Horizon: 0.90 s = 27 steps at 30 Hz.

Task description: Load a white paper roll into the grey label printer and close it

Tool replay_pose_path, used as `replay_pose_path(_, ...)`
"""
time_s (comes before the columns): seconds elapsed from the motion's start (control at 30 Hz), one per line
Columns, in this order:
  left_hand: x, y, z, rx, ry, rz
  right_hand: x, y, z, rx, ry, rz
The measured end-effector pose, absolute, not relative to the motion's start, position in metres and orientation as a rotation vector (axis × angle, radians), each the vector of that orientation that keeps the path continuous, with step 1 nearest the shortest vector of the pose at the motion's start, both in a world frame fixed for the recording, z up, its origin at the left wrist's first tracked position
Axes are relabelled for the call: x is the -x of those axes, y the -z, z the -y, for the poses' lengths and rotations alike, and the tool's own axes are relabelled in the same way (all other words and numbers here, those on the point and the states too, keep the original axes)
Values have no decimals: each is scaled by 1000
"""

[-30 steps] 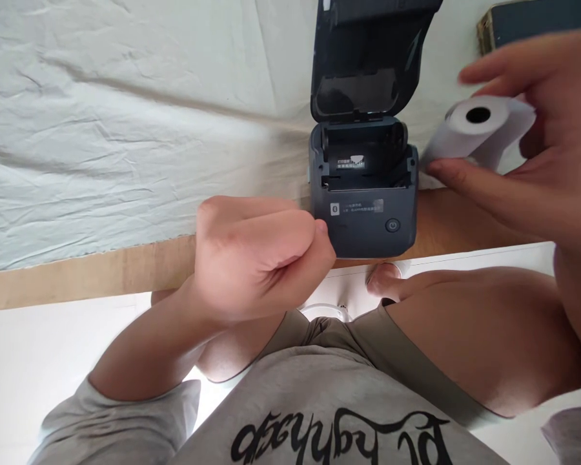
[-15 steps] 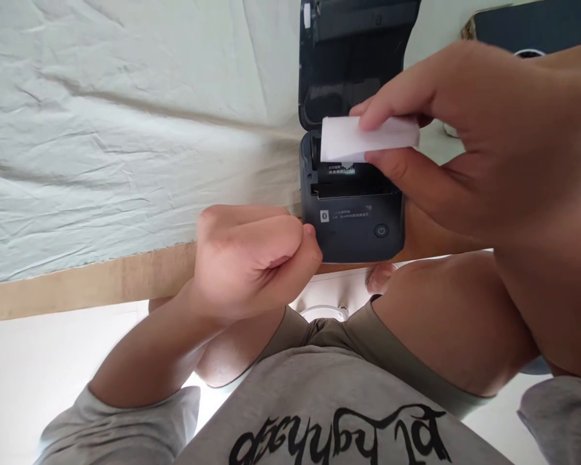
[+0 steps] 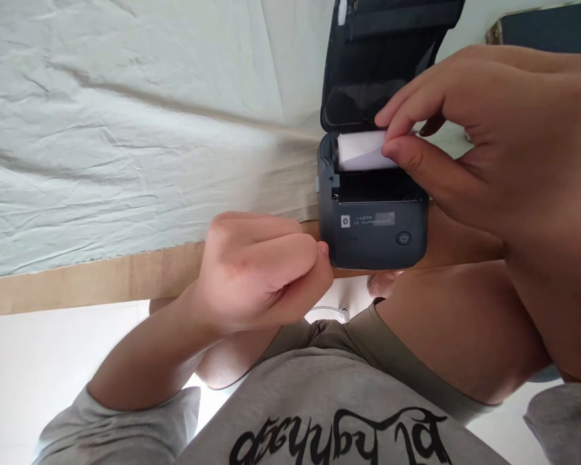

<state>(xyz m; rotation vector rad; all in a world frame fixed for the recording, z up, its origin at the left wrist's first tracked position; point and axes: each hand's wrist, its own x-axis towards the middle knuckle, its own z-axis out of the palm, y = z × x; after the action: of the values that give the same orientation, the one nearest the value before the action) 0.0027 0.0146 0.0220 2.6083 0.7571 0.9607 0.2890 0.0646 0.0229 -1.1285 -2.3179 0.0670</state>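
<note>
A dark grey label printer (image 3: pixel 382 248) sits at the table edge with its lid (image 3: pixel 368 84) swung up. A white paper roll (image 3: pixel 361 152) lies in the printer's open bay, its right end pinched between the thumb and fingers of my right hand (image 3: pixel 484 135). My left hand (image 3: pixel 266 271) is curled into a fist, its thumb side against or close to the printer's front left corner. Nothing shows sticking out of that fist. On the printer's front panel are a Bluetooth sticker and a round power button (image 3: pixel 403 238).
A wrinkled pale green cloth (image 3: pixel 150 142) covers most of the table, and a bare wooden edge (image 3: pixel 101 274) runs along its front. Behind my right hand is a dark phone-like slab (image 3: pixel 552 29). My legs are below the table edge.
My right hand has lowered the paper roll from above the printer into its bay. The printer, cloth and slab appear further right in the view. My left hand stays in a fist.
</note>
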Motion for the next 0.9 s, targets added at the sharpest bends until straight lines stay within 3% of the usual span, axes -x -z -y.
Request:
replay_pose_path(0.4,-7,-7,-9,-2410,-1131,-1246,-297,-20,-34,692,-113,2432)
replay_pose_path(0.57,-13,9,-12,-2371,-804,-1415,-299,-21,-31,738,-171,2455)
replay_pose_path(0.8,-15,3,-14,-2359,-685,-1329,-304,-25,-27,688,-259,2447)
replay_pose_path(0.9,-15,-1,-16,-2355,-665,-1356,-298,-26,-25,926,-242,2295)
